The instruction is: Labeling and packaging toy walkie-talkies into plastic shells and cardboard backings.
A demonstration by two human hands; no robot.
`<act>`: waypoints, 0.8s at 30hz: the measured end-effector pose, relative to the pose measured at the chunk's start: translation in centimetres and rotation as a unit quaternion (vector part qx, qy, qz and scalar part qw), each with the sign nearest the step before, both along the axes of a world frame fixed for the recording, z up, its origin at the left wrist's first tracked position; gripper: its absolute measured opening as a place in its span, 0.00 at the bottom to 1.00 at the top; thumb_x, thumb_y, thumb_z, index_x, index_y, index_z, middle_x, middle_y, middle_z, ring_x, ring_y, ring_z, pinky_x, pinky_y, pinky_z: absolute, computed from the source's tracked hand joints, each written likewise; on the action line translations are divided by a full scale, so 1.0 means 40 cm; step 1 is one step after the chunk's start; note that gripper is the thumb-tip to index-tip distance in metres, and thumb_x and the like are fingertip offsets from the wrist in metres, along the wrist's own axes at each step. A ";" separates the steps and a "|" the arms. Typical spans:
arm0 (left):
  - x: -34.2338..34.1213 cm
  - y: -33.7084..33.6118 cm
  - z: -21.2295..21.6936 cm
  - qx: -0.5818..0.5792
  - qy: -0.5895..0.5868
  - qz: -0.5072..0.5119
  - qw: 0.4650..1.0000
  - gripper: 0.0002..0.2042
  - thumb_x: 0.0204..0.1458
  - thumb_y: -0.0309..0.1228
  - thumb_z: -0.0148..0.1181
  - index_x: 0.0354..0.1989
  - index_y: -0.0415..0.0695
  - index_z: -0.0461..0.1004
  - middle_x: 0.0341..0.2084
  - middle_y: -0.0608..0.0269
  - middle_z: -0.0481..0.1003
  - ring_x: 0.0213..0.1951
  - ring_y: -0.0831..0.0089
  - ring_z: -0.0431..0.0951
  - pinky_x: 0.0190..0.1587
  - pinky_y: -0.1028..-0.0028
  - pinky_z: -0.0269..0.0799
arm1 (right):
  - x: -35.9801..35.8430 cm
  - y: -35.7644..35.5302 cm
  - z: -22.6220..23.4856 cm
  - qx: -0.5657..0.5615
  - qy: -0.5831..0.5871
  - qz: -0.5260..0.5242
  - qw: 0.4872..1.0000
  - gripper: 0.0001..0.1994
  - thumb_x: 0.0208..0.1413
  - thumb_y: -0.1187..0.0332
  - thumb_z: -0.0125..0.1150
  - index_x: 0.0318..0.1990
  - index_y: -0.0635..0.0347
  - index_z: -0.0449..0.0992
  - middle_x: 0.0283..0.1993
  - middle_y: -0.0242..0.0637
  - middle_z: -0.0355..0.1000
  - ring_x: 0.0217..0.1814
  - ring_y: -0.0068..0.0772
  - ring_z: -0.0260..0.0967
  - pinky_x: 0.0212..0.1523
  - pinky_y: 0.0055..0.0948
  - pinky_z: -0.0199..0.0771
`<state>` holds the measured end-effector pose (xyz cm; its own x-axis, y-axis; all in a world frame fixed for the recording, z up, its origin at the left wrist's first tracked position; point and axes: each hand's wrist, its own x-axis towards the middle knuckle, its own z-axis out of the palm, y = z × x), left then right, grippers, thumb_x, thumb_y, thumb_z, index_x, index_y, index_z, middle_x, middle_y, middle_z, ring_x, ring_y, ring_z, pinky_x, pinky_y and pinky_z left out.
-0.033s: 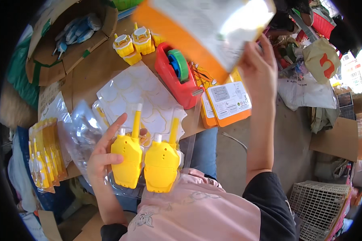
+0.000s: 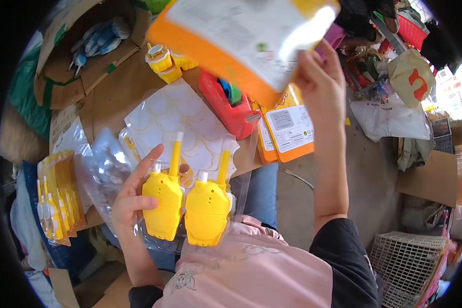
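My left hand grips a clear plastic blister tray over my lap, its thumb pressed on the left one of two yellow toy walkie-talkies. The left walkie-talkie and the right walkie-talkie lie side by side in the tray, antennas pointing away from me. Up at the far side, my right hand pinches the right edge of an orange and white printed card, slightly blurred and tilted above the table. Below it rests a stack of similar cards at the table's edge.
A red tape dispenser stands beside white sheets with yellow outlines. More yellow toys sit farther back. On the left are packed yellow toys, clear plastic and an open carton. A white basket is at lower right.
The card in my right hand has moved left, covering more of the yellow toys and tape dispenser. My left hand and the tray are almost unmoved.
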<state>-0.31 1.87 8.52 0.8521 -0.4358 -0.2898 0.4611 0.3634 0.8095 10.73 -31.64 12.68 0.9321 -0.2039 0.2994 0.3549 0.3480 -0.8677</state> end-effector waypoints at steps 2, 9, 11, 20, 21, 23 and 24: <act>-0.001 0.012 0.004 0.006 -0.008 -0.008 1.000 0.47 0.28 0.26 0.56 0.67 0.47 0.48 0.55 0.31 0.61 0.53 0.53 0.71 0.56 0.64 0.67 | 0.018 0.058 -0.004 -0.014 0.009 0.025 1.000 0.22 0.55 0.78 0.55 0.57 0.64 0.59 0.41 0.40 0.73 0.40 0.31 0.75 0.33 0.27 0.80; -0.020 0.050 0.005 -0.002 -0.013 0.022 1.000 0.46 0.28 0.25 0.57 0.67 0.46 0.50 0.54 0.30 0.62 0.51 0.54 0.72 0.56 0.66 0.67 | 0.016 0.109 -0.029 -0.084 0.075 0.067 0.991 0.25 0.52 0.76 0.60 0.57 0.65 0.57 0.42 0.45 0.73 0.42 0.35 0.75 0.38 0.33 0.81; -0.018 0.063 -0.012 0.037 -0.025 0.009 0.999 0.47 0.28 0.24 0.57 0.67 0.46 0.49 0.55 0.31 0.62 0.51 0.57 0.73 0.56 0.69 0.66 | 0.001 0.107 -0.027 -0.085 0.100 0.092 0.987 0.25 0.51 0.77 0.61 0.56 0.65 0.58 0.41 0.45 0.73 0.42 0.33 0.75 0.38 0.30 0.80; 0.015 0.065 -0.016 0.015 -0.060 -0.048 0.997 0.43 0.34 0.19 0.62 0.66 0.42 0.53 0.55 0.58 0.66 0.56 0.71 0.66 0.60 0.75 0.57 | -0.025 0.089 -0.026 -0.098 0.147 0.151 0.973 0.34 0.45 0.83 0.60 0.61 0.66 0.52 0.45 0.49 0.72 0.45 0.34 0.72 0.46 0.29 0.73; 0.018 0.062 -0.014 0.016 -0.059 -0.045 0.997 0.43 0.34 0.19 0.62 0.66 0.42 0.53 0.55 0.58 0.66 0.56 0.71 0.66 0.60 0.75 0.57 | -0.023 0.090 -0.021 -0.098 0.148 0.154 0.972 0.34 0.45 0.83 0.60 0.61 0.66 0.52 0.45 0.49 0.72 0.45 0.34 0.72 0.46 0.29 0.73; 0.023 0.061 -0.010 0.053 -0.084 -0.032 0.995 0.42 0.36 0.17 0.62 0.66 0.42 0.53 0.58 0.57 0.64 0.57 0.71 0.65 0.61 0.74 0.55 | -0.018 0.097 -0.016 -0.157 0.090 0.151 0.972 0.37 0.44 0.83 0.60 0.63 0.64 0.50 0.46 0.49 0.72 0.47 0.35 0.72 0.48 0.30 0.72; 0.026 0.066 -0.009 0.054 -0.084 -0.028 0.995 0.42 0.36 0.17 0.62 0.66 0.42 0.53 0.58 0.57 0.64 0.57 0.71 0.65 0.61 0.74 0.55 | -0.018 0.098 -0.017 -0.180 0.100 0.167 0.964 0.38 0.44 0.84 0.60 0.64 0.62 0.49 0.49 0.48 0.71 0.49 0.36 0.71 0.50 0.31 0.71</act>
<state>0.75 4.53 8.18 0.8680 -0.4576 -0.1929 0.3331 0.2482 0.9096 10.01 -27.72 12.01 0.9744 0.2002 0.1025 0.0885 0.0778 -0.9930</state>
